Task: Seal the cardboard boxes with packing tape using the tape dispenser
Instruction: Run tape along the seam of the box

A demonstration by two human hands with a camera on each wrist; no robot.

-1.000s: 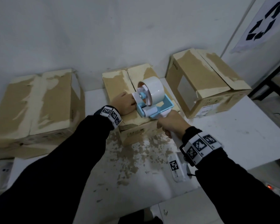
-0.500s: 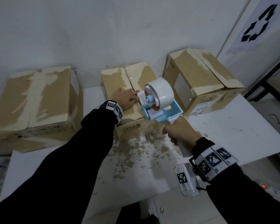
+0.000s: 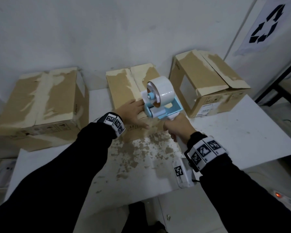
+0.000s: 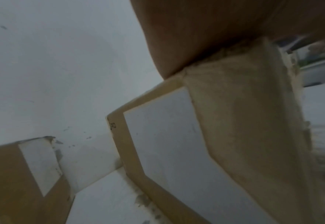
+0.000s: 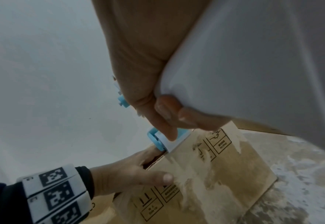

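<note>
A blue and white tape dispenser (image 3: 160, 101) with a white tape roll sits at the near top edge of the middle cardboard box (image 3: 123, 84). My right hand (image 3: 178, 126) grips its white handle (image 5: 253, 60); the roller (image 5: 163, 141) touches the box's front top edge. My left hand (image 3: 133, 113) lies flat on the box top beside the dispenser, with its thumb (image 5: 165, 177) down over the front face. In the left wrist view the palm (image 4: 215, 30) presses on the box's corner (image 4: 244, 106).
A larger box (image 3: 40, 101) stands at the left and another (image 3: 207, 81) at the right, both against the white wall. The white table (image 3: 233, 132) carries torn paper residue in front of the middle box. A power strip (image 3: 286, 199) with a red light lies low right.
The dispenser has travelled toward me along the middle box's top to its front edge. My left hand slid back with it and now lies flat at the near edge.
</note>
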